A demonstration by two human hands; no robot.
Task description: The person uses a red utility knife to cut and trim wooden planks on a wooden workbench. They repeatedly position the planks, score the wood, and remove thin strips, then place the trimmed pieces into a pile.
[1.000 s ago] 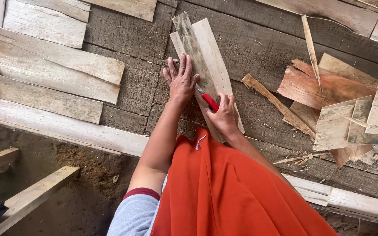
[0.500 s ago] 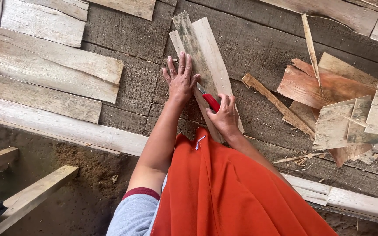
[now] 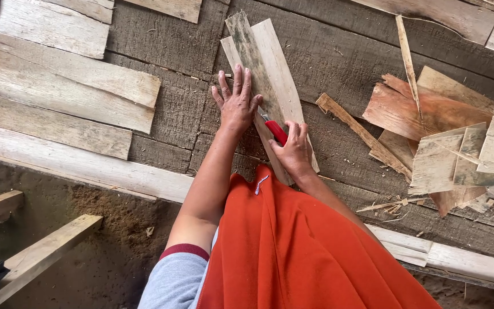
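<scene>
No boxes, packs, labels, signs or screens are showing anywhere here. Only wood, dirt and a person's arms are filling the view.

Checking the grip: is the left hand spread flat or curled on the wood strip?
Spread flat: the left hand lies palm-down, fingers fanned, on the wood strip.

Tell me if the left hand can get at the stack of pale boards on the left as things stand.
Probably yes. The left hand lies flat on the wooden slat, holding nothing, and only bare plank floor separates it from the pale boards. It may need a lean.
</scene>
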